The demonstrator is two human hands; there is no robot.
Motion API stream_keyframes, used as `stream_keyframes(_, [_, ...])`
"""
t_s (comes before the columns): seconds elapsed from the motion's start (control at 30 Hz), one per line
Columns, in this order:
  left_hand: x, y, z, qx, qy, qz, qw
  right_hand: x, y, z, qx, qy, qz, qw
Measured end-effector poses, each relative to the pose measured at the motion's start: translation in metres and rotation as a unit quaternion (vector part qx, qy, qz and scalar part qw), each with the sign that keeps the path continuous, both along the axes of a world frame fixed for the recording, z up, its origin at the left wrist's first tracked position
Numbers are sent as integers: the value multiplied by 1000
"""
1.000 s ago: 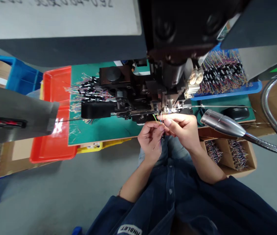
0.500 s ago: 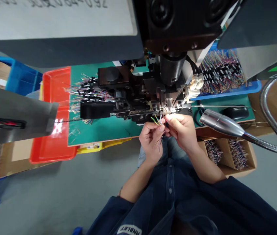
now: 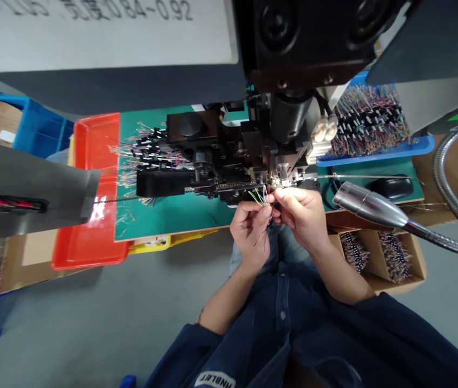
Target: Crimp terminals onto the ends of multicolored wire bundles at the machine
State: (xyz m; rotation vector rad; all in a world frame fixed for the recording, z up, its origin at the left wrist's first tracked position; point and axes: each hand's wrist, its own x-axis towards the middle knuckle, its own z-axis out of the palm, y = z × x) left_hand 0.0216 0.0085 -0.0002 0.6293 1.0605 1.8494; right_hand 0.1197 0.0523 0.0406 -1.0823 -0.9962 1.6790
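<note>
My left hand (image 3: 252,229) pinches a small bundle of thin coloured wires (image 3: 258,198) between thumb and fingers. Yellow, green and pale ends fan out above the fingertips, and darker ends hang below. Close beside it, my right hand (image 3: 302,214) is closed at the same bundle, thumb and index finger pinched on a wire end at the machine's front. The fingers partly hide what lies between them. Just beyond both hands is the crimping machine's tooling (image 3: 281,180), lit brightly, with a terminal strip (image 3: 233,186) running into it from the left.
Wire harnesses with black connectors (image 3: 152,148) lie on the green mat (image 3: 172,215); more fill a blue tray (image 3: 374,156) and a divided carton (image 3: 417,275). A red tray (image 3: 87,253) stands left. A flexible lamp (image 3: 368,205) reaches in at right, near a black mouse (image 3: 393,187).
The whole view has shifted slightly, with the machine and trays a little further right and down. Both hands keep their pinch, and the wire ends have moved only slightly.
</note>
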Motion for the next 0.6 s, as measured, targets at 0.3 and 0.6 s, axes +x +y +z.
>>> stream_keyframes(0.3, [0, -4, -6, 6, -5, -35, 999, 5, -1, 6, 89, -70, -1, 994])
stream_keyframes(0.6, [3, -1, -7, 11, -10, -4, 1000, 2, -1, -2, 20, -6, -1, 1000])
